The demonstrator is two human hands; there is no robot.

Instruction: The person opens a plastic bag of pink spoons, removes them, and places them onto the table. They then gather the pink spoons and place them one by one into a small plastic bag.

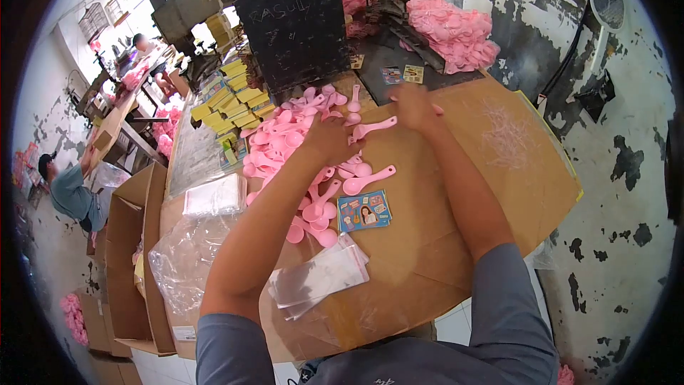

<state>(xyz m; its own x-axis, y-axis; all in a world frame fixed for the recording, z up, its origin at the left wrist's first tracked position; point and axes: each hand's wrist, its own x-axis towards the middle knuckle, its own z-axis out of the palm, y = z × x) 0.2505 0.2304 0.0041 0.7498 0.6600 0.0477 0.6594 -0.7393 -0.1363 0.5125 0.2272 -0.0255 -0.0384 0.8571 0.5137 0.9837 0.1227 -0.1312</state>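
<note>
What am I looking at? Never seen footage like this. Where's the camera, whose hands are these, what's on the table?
No robot here. A single camera worn on a person's head looks forward and down at their own bare hands, and its wide lens bends the edges of the picture. The left hand rests on a pile of pink plastic scoops. The right hand is blurred, next to a single scoop. Whether either hand grips anything is unclear. The cardboard-covered table also holds a printed card, clear plastic sleeves and yellow boxes. A black machine stands behind. Another person is at the far left.
</note>
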